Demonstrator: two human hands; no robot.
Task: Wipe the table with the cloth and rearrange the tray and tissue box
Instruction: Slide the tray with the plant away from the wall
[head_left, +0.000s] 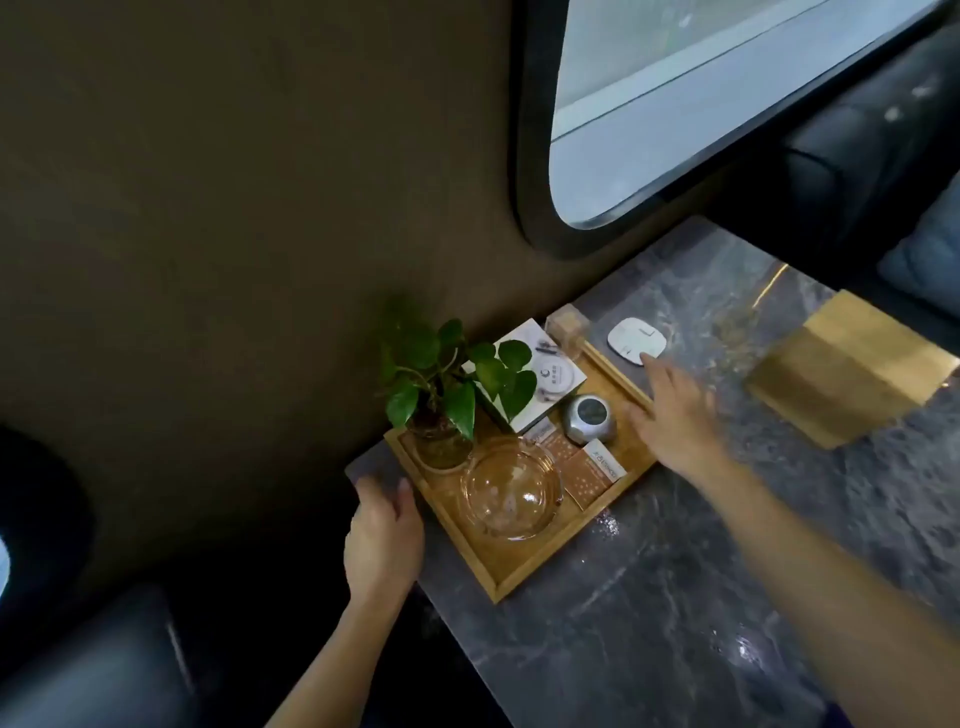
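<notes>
A wooden tray (511, 569) lies on the dark marble table (675, 597) close to the wall. It carries a potted plant (441, 384), a glass ashtray (511, 491), a small silver clock (588, 418), a white booklet and some packets. My left hand (382, 540) is at the tray's left rim by the table edge, thumb touching the rim and fingers apart. My right hand (675, 415) lies spread over the tray's right rim, blurred. The wooden tissue box (852, 374) sits on the table to the right, apart from both hands. No cloth is in view.
A white flat device (636, 340) rests on the table just beyond my right fingertips. A small clear box (569, 325) stands at the tray's far corner. The wall and a rounded window (727, 104) border the table behind; dark seats flank it.
</notes>
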